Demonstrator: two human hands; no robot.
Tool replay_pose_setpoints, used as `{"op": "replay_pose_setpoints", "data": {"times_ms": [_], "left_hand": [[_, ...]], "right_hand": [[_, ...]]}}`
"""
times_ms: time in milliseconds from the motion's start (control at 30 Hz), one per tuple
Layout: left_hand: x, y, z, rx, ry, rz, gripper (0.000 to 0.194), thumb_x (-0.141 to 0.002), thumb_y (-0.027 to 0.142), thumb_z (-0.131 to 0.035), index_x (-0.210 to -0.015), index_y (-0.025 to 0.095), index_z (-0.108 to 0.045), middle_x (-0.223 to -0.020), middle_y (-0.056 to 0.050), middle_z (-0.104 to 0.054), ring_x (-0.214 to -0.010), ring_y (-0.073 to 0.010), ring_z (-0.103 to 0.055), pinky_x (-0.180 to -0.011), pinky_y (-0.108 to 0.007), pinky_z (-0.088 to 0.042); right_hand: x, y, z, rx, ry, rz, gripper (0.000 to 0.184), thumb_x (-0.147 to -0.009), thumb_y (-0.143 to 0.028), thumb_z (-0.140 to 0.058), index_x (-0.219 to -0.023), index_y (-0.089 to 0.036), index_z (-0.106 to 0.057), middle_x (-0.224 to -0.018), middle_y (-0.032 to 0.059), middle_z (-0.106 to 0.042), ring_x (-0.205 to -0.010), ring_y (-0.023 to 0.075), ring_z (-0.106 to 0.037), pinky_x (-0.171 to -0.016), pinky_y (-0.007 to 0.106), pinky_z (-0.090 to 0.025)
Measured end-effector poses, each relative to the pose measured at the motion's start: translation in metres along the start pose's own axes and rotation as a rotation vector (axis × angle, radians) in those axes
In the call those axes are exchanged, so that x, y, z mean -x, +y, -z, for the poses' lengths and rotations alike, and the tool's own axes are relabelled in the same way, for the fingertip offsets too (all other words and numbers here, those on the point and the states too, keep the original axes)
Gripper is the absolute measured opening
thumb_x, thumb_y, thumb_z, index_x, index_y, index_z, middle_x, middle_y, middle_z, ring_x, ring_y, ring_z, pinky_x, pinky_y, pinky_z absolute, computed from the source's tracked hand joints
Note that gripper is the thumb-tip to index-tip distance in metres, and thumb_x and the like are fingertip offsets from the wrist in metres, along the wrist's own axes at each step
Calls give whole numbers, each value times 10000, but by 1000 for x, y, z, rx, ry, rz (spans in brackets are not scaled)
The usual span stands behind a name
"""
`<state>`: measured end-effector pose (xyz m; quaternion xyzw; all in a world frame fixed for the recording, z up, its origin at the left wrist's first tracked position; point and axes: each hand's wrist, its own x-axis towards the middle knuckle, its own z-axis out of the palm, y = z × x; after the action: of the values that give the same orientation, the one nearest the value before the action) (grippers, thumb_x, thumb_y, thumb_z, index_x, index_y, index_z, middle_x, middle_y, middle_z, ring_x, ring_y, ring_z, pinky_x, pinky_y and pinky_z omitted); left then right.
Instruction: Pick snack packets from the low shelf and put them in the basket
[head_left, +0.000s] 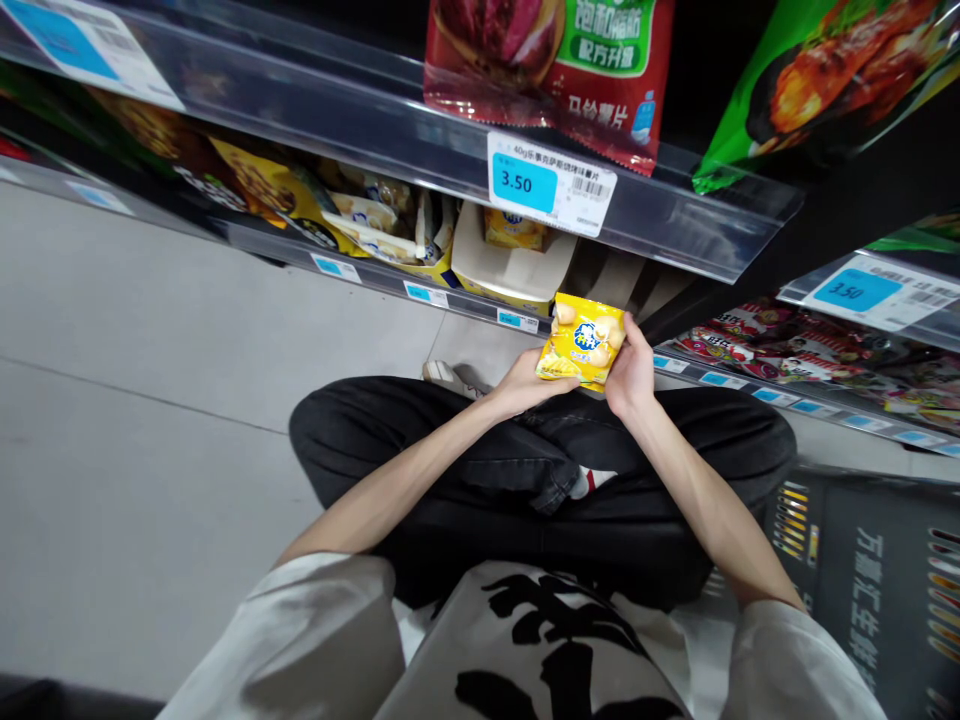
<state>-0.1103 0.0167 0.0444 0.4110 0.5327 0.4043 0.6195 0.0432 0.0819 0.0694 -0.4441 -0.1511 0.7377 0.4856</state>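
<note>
A small yellow snack bag (pixel 582 340) with a blue logo is held between my two hands, above my crossed legs. My left hand (pixel 531 385) grips its lower left corner, thumb lying along the bottom edge. At the right side, my right hand (pixel 631 368) has its fingers closed on the bag's edge. Just beyond the bag, on the bottom shelf, stands a white and yellow carton (pixel 510 268) with a similar yellow bag (pixel 515 229) inside it. Left of that is an open box of small white-and-yellow packets (pixel 382 225).
Above my hands, a clear shelf edge (pixel 360 110) juts out with a price tag (pixel 551 183) and a red chip bag (pixel 547 70). More packets (pixel 795 345) fill the lower right shelf. A grey shopping basket (pixel 840 560) sits at my right. Grey floor tiles (pixel 150 400) lie left.
</note>
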Motion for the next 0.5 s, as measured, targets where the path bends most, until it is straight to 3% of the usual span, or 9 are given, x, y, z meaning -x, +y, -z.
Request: {"op": "replay_pose_setpoints", "data": {"times_ms": [500], "left_hand": [[1, 1, 0, 1, -1, -3, 579, -682, 386, -908, -1160, 97, -756, -1192, -162, -783, -1061, -298, -749, -988, -431, -600]], "right_hand": [[-1, 1, 0, -38, 0, -19, 249, -821, -481, -765, -887, -244, -719, -1031, 15, -816, -1151, 266, -732, -1021, 438, -610]]}}
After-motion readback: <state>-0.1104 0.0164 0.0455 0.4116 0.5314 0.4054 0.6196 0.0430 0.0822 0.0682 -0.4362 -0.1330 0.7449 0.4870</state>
